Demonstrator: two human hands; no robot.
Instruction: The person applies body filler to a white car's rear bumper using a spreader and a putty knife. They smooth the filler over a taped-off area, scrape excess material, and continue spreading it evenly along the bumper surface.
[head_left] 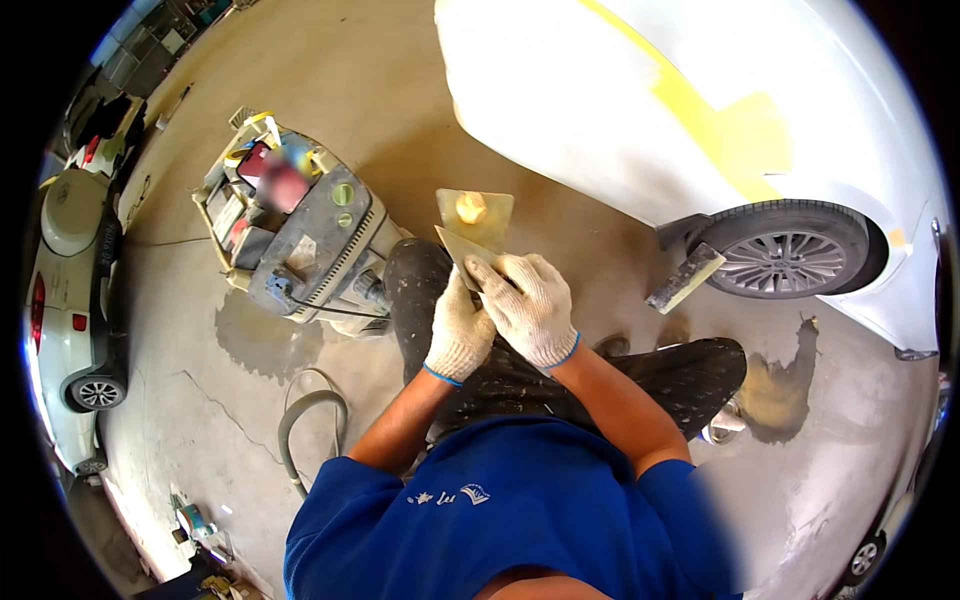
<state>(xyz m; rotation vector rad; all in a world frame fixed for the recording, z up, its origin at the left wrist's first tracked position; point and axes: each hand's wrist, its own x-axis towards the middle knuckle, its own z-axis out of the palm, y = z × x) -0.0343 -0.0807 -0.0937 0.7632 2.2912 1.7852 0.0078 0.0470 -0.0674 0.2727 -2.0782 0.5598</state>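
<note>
White knit work gloves cover both of my hands, held close together above my lap. My left hand (462, 335) is closed on the lower end of a flat, square putty board (497, 222); its grip is partly hidden. A cream-yellow dab of putty (471, 207) sits on the board. In my right hand (532, 312) is a thin putty spreader (457, 246), its fingers pressed onto the plate. The spreader overlaps the board's lower left part.
A white car body (560, 90) with a yellowish patch (735, 135) stands ahead right, its wheel (790, 250) near a long sanding block (686, 278). At left is a dust extractor (320, 240) loaded with items. Its grey hose (295, 420) lies behind. Another car (75, 310) stands far left.
</note>
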